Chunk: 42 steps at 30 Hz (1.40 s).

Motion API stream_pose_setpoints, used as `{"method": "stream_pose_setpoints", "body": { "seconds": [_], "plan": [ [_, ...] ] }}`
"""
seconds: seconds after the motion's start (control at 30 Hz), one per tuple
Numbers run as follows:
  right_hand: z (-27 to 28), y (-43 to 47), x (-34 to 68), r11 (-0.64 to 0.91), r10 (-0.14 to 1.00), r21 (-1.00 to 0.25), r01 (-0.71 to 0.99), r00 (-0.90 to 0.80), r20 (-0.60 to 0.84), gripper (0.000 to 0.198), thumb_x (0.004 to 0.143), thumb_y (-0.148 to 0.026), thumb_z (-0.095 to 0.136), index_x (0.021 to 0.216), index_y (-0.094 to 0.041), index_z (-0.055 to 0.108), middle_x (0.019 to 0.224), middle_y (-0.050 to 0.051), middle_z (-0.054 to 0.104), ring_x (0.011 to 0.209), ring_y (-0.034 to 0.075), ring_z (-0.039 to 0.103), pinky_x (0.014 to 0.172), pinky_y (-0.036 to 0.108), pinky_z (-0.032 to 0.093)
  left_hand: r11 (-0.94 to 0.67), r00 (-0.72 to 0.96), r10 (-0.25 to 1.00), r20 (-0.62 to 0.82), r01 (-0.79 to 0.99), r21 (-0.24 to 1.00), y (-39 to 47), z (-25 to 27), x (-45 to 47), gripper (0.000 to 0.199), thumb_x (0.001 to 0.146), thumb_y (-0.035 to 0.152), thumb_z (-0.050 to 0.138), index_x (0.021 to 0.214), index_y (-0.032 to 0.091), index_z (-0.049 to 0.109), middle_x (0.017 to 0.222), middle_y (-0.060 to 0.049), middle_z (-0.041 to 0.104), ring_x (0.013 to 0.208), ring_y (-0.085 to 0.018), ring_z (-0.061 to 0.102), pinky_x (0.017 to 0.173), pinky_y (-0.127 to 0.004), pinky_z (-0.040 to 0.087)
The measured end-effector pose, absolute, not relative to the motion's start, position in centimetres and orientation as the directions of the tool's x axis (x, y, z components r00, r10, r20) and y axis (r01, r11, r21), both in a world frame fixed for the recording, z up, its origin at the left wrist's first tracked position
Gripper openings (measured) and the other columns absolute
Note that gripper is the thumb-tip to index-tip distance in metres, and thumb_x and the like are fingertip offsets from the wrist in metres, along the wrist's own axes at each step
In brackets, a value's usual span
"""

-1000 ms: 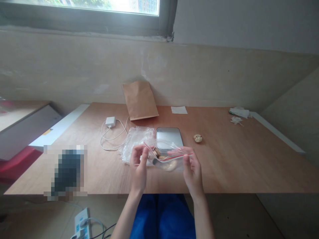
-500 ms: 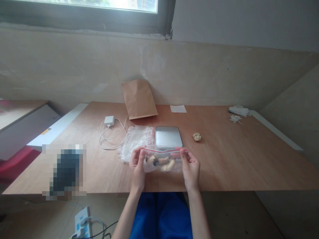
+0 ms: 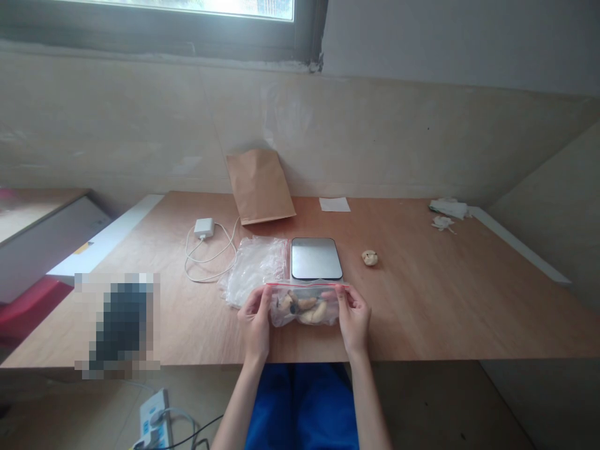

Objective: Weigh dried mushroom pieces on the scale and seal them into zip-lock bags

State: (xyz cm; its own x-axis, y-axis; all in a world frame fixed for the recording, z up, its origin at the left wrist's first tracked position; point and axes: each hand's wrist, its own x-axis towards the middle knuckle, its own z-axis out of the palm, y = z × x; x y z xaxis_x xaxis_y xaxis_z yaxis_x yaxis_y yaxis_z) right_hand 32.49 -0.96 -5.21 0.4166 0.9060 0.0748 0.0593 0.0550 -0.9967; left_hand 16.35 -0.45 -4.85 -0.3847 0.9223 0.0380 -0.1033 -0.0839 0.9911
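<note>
A clear zip bag (image 3: pixel 305 319) with a red strip along its top hangs between my hands, close to the table's front edge. Inside it lie several pale, curved pieces (image 3: pixel 313 312) with dark spots; their kind is hard to make out. My left hand (image 3: pixel 255 315) pinches the bag's upper left corner between thumb and fingers. At the upper right corner my right hand (image 3: pixel 354 315) grips it the same way. Just behind the bag is a silver kitchen scale (image 3: pixel 317 258). A stack of clear zip bags (image 3: pixel 255 269) lies to the left of the scale.
A round pale lump (image 3: pixel 370 257) rests right of the scale. Behind stand a brown paper bag (image 3: pixel 260 187) and a white paper (image 3: pixel 334 204). A white charger (image 3: pixel 204 228) with its cable lies left, crumpled tissues (image 3: pixel 447 209) far right. On the floor is a power strip (image 3: pixel 154 415).
The bag's top strip is pulled straighter, and both hands have shifted slightly left and down. Its contents still lie inside; other things on the table stay put.
</note>
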Motion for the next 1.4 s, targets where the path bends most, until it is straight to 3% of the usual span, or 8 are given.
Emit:
{"method": "stream_pose_setpoints", "body": {
  "seconds": [0.13,0.27,0.43,0.63,1.17,1.4],
  "plan": [
    [-4.9,-1.1,33.0,0.047,0.931,-0.999,0.013,0.361,0.048,0.036,0.077,-0.052,0.056,0.082,-0.016,0.059,0.070,0.008,0.071,0.065,0.021,0.067,0.054,0.028,0.051,-0.073,-0.397,0.918,0.015,-0.131,0.989,-0.5,-4.9,16.2,0.030,0.077,0.044,0.058,0.083,0.017,0.068,0.078,-0.003,0.069,0.077,-0.016,0.062,0.071,-0.024,0.049],
    [-4.8,-1.3,33.5,0.049,0.942,-0.995,0.087,0.327,0.075,0.035,0.079,-0.050,0.055,0.083,-0.016,0.061,0.076,0.008,0.072,0.070,0.020,0.066,0.061,0.028,0.051,-0.078,-0.411,0.911,0.010,-0.148,0.986,-0.4,-5.2,16.0,0.033,0.077,0.046,0.057,0.087,0.017,0.069,0.084,-0.005,0.070,0.082,-0.017,0.062,0.072,-0.025,0.049],
    [-5.0,-1.4,33.6,0.084,0.939,-0.984,0.156,0.319,0.130,0.035,0.084,-0.046,0.049,0.093,-0.016,0.064,0.080,0.007,0.071,0.068,0.017,0.063,0.062,0.027,0.050,-0.083,-0.436,0.899,0.036,-0.088,0.993,-0.5,-5.1,16.1,0.031,0.078,0.045,0.057,0.079,0.016,0.067,0.071,-0.002,0.066,0.070,-0.014,0.060,0.066,-0.022,0.048],
    [-4.8,-1.3,32.8,0.130,0.897,-0.981,0.141,0.404,0.177,0.029,0.084,-0.043,0.050,0.086,-0.017,0.062,0.073,0.004,0.068,0.066,0.016,0.062,0.061,0.026,0.049,-0.079,-0.458,0.885,0.082,0.026,0.997,-0.7,-5.0,16.2,0.031,0.078,0.046,0.055,0.077,0.016,0.065,0.072,-0.002,0.066,0.071,-0.015,0.061,0.065,-0.023,0.047],
    [-5.0,-1.3,32.4,0.122,0.881,-0.984,0.128,0.443,0.167,0.029,0.083,-0.044,0.051,0.083,-0.016,0.060,0.068,0.002,0.063,0.066,0.015,0.060,0.066,0.026,0.048,-0.072,-0.428,0.899,0.095,0.070,0.995,-0.9,-5.0,16.3,0.030,0.080,0.047,0.052,0.077,0.017,0.060,0.072,-0.001,0.062,0.067,-0.013,0.057,0.063,-0.021,0.045],
    [-4.6,-1.4,32.5,0.135,0.876,-0.984,0.115,0.451,0.172,0.030,0.084,-0.045,0.048,0.082,-0.017,0.060,0.071,0.003,0.064,0.067,0.016,0.060,0.062,0.027,0.049,-0.104,-0.363,0.929,0.077,-0.055,0.993,-0.9,-4.6,16.6,0.028,0.079,0.046,0.054,0.082,0.018,0.057,0.075,-0.001,0.061,0.072,-0.014,0.058,0.068,-0.024,0.046]
  ]
}}
